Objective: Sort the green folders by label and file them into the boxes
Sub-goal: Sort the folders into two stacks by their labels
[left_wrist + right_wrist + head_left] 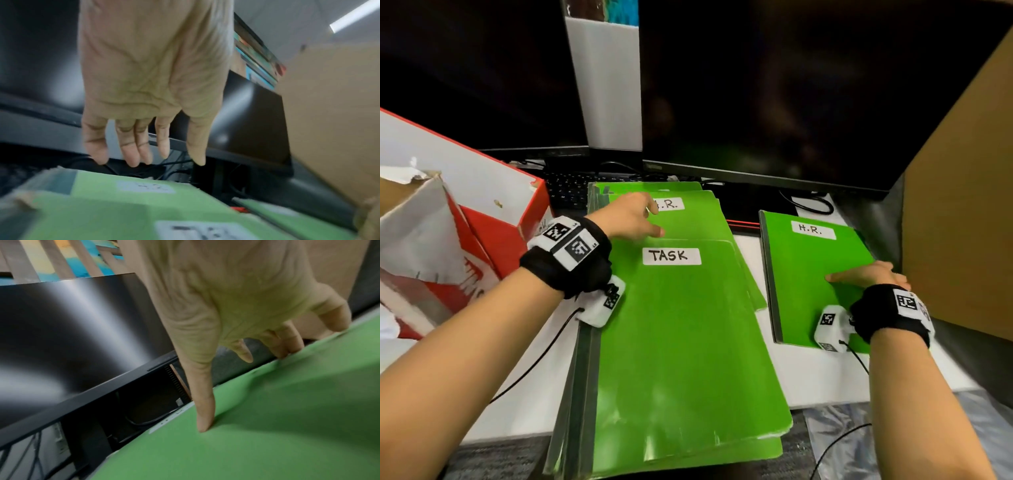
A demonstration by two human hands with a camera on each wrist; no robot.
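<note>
White bench, centre frame: left hand, fingers loosely spread and empty, hovers just above the H.R. folder, whose long axis runs up-frame; right hand presses another.

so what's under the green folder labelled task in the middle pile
Under the green TASK folder lie more green folders: one labelled H.R. sticks out behind it, partly covered by the left hand. Grey edges show at the pile's left. Lower labels are hidden.
</note>
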